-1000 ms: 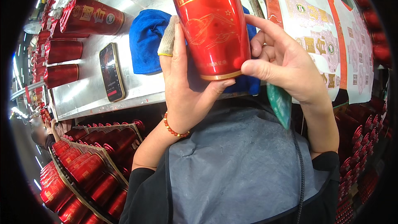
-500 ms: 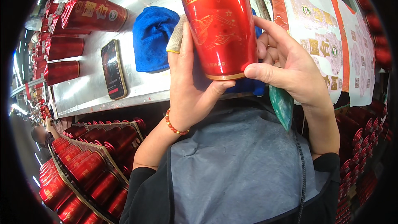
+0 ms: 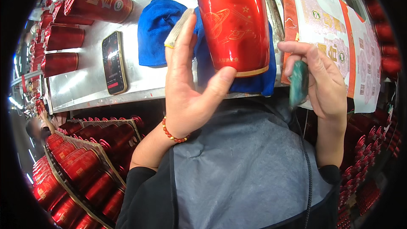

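A glossy red bottle with gold line drawings and a gold band at its base rests on a blue cloth. Its top runs out of the picture. At its lower left is my left hand, palm open with the fingers stretched out; the thumb tip is against the bottle near the base. One finger wears a knitted finger sleeve. Apart from the bottle, to its right, my right hand is closed on a flat green marbled scraper-like piece, held between thumb and fingers.
On the metal table lie a phone and several red bottles at the left. Printed label sheets lie on the right. Crates of red bottles stand at lower left, with more stacked at right.
My right hand has let go of the bottle's base and moved right, with the green piece now in its fingers. My left fingers have straightened away from the bottle, which sits slightly right.
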{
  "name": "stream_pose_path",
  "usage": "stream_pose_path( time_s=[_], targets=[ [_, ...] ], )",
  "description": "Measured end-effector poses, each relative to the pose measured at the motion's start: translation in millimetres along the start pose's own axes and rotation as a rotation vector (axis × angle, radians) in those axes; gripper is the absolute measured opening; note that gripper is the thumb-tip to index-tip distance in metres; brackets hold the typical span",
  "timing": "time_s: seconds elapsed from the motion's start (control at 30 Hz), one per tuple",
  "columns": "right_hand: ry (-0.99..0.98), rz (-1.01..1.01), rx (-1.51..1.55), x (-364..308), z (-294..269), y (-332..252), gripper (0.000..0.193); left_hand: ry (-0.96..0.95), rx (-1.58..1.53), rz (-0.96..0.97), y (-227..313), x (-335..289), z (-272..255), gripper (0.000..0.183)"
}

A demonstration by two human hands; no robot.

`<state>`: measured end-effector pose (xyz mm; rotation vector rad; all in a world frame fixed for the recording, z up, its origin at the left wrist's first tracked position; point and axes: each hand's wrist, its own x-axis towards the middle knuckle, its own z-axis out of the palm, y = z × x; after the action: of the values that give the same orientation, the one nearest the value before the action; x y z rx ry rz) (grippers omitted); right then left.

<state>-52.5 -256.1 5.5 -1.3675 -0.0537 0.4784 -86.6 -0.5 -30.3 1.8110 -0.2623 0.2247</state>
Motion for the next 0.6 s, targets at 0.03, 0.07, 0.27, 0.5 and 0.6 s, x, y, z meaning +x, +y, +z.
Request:
stream_pose_path(
  time_s=[0.03, 0.07, 0.27, 0.5, 0.6],
  targets=[
    [0.052, -0.007, 0.016, -4, 4, 0, 0.040, -0.010, 0.008, 0.012, 6, 1, 5, 0.088],
    [0.057, -0.019, 0.029, -7, 9, -3, 0.039, -0.020, 0.015, 0.025, 9, 1, 7, 0.086],
    [0.038, -0.173, 0.192, -25, 25, -6, 0.038, -0.061, 0.162, 0.057, 8, 1, 3, 0.098],
    [-0.063, -0.345, 0.005, -28, 48, -13, 0.040, -0.088, 0.139, 0.035, 9, -2, 2, 0.101],
    [-0.066, -0.380, -0.093, -29, 54, -13, 0.045, -0.092, 0.138, 0.016, 10, -3, 1, 0.100]
  ],
)
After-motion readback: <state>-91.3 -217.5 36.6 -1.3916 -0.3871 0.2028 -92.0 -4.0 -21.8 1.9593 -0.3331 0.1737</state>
